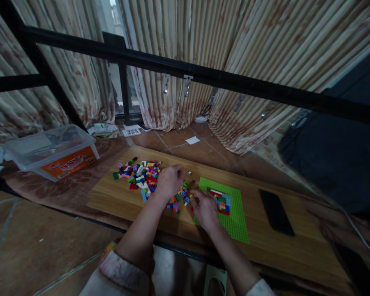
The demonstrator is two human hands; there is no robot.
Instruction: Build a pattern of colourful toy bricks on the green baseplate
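bricks point(147, 174) beside left grip point(169, 181) | baseplate point(238, 220) partly under right grip point(206, 209) | closure, both: cannot tell

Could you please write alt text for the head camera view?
A person's left hand is at a colourful brick pile; the right hand is at the left edge of a green baseplate bearing joined bricks, all on a wooden surface.

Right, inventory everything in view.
Board: one, brown, centre
Loose bricks: many, mixed, board's left
Baseplate: one, green, right of bricks
Brick build: one, multicoloured, on baseplate
Flat slab: one, black, board's right
Bin: one, clear and orange, left
Floor tiles: many, brown, around
Papers: several, mostly white, on tiles
Curtains: several, patterned beige, behind
Rails: several, black, before curtains
Dark object: one, far right
Sleeves: two, pale, bottom
Left hand: one, over bricks
Right hand: one, at baseplate edge
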